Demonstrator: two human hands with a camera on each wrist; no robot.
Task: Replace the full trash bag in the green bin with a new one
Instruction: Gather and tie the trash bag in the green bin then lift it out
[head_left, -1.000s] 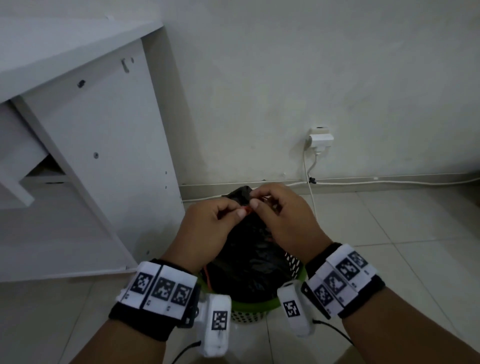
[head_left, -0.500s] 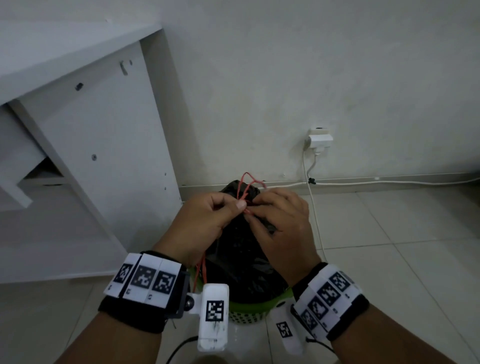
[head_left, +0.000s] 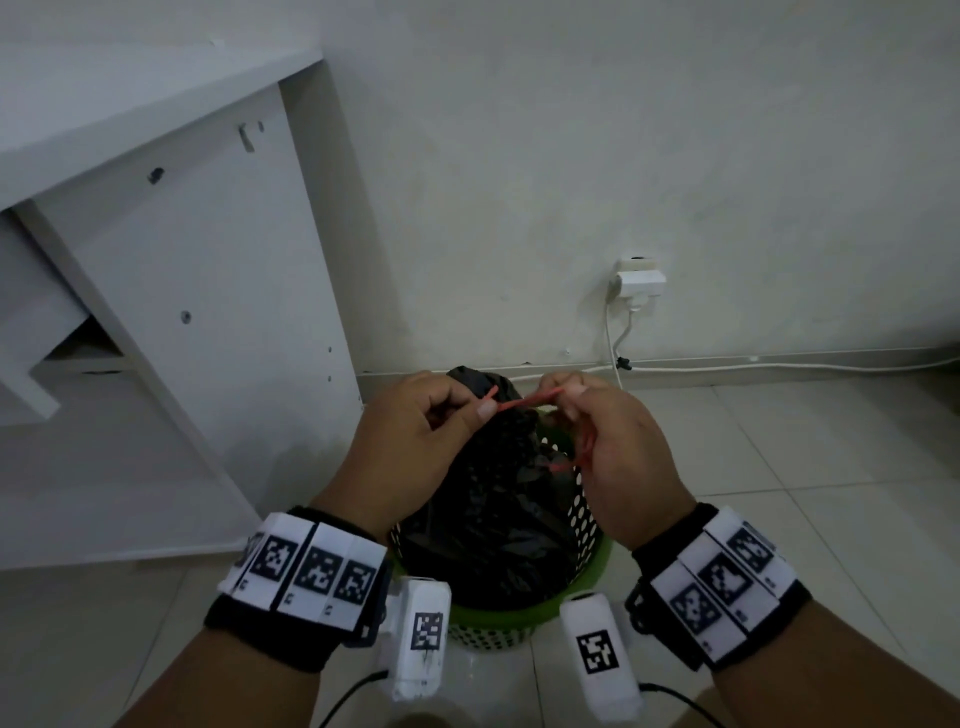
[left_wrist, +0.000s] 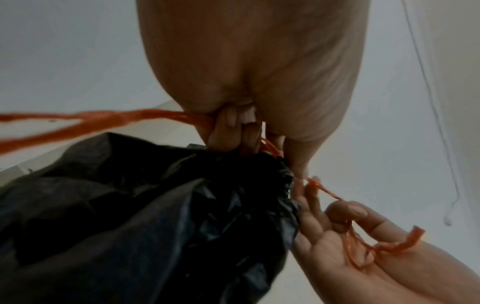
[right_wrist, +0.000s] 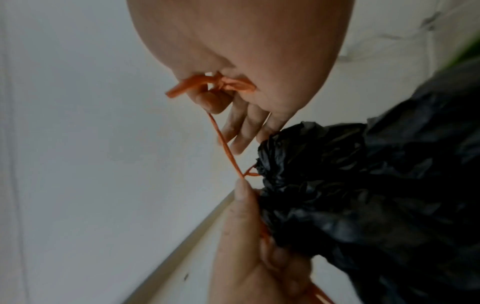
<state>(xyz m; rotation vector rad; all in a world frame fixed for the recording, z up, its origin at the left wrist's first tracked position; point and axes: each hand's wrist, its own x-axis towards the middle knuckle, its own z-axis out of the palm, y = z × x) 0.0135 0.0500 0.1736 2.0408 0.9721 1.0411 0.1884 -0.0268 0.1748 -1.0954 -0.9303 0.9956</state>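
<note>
Knotting goes best with even tension: left hand (head_left: 415, 431) and right hand (head_left: 613, 441) each pinch the orange drawstring (head_left: 511, 404) over the black bag (head_left: 498, 509), seated in the green bin (head_left: 498, 621) at lower centre frame.

Looks like a plain room in somebody's home: pale tiled floor (head_left: 779, 467), scuffed white wall (head_left: 571, 182), a wall socket (head_left: 640, 280) with a white cable (head_left: 779, 368) trailing along the skirting, flat-pack white furniture (head_left: 197, 312), and a little green bin (head_left: 514, 621) on the floor.
</note>
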